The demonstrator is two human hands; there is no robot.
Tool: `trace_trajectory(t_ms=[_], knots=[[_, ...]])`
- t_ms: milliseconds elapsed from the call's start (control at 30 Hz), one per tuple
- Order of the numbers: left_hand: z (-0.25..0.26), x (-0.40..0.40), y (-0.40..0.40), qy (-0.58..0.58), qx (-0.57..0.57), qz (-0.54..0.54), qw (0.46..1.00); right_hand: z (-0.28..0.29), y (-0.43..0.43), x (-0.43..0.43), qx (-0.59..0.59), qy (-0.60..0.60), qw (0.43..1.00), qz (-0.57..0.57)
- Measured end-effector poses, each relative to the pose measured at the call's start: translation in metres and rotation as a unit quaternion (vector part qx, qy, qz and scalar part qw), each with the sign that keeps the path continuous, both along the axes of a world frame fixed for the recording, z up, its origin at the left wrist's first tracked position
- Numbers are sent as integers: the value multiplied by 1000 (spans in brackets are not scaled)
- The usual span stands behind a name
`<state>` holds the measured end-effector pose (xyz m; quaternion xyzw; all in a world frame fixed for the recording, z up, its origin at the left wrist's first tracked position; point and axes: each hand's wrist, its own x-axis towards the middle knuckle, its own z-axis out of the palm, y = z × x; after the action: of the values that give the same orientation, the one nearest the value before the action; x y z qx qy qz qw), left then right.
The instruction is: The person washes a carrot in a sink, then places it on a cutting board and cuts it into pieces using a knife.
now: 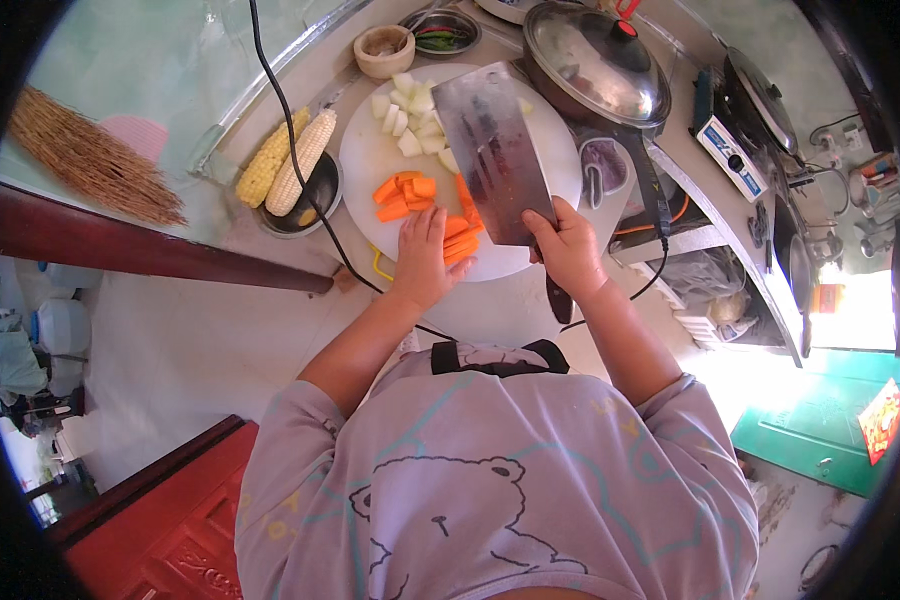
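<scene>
My right hand (572,247) grips a broad steel cleaver (491,150) by its dark handle, the blade's flat face turned up over a round white cutting board (367,161). My left hand (425,259) rests at the board's near edge, its fingers touching or close to cut carrot pieces (406,195); what lies under the palm is hidden. Carrot slices (461,240) lie between the left hand and the blade, and the blade partly hides more carrot. Pale chunks of a peeled vegetable (418,112) lie on the far part of the board.
Two corn cobs (300,163) lie on a metal bowl (330,199) at left, crossed by a black cable (289,124). Behind the board are a stone mortar (382,52) and a bowl of peppers (442,37). A lidded electric pan (596,67) and a portable stove (731,157) stand at right.
</scene>
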<state>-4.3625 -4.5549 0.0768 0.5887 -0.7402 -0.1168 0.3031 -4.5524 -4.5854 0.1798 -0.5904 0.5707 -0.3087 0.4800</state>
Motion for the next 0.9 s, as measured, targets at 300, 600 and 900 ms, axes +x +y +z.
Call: trace_trajectory(t_ms=[300, 600, 900], knots=[[64, -12, -17, 833, 376, -200, 354, 2, 2, 6, 193, -314, 925, -91], [44, -10, -14, 811, 345, -67, 468, -4, 4, -3, 199, -296, 927, -118], [2, 21, -27, 75, 122, -105, 984, -3, -2, -32, 146, -303, 927, -165]])
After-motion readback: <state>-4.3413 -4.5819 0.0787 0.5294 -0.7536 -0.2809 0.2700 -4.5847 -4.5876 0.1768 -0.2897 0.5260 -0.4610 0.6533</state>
